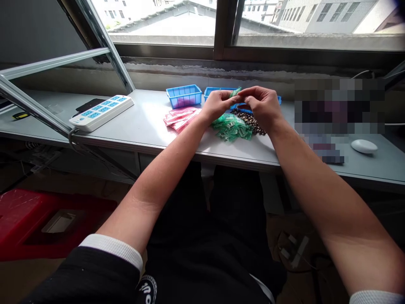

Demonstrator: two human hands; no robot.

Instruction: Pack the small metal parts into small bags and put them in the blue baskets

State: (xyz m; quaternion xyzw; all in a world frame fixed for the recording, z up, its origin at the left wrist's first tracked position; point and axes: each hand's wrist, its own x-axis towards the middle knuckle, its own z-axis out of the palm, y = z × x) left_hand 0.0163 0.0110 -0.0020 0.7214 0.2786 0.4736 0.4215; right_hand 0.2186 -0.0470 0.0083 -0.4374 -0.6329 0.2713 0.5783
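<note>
My left hand (pixel 220 103) and my right hand (pixel 262 104) meet above the table, fingers pinched together. A small green plastic packet (pixel 236 92) shows between the left thumb and fingers. The right fingertips touch or nearly touch it; whether they hold anything is too small to tell. Below the hands lies a pile of green packets (pixel 232 126), with a heap of dark brown, bead-like pieces (pixel 253 122) at its right. Pink packets (pixel 180 118) lie left of the pile. Behind them stand a blue basket (pixel 184 96) with something pink inside and more blue baskets (pixel 212 89), partly hidden by the hands.
A white power strip (pixel 103 113) and a dark flat object (pixel 91 104) lie on the left of the table (pixel 148 126). A metal frame (pixel 107 46) rises there. At the right are a white mouse (pixel 364 146) and a blurred-out area. A red container (pixel 57 219) is at lower left.
</note>
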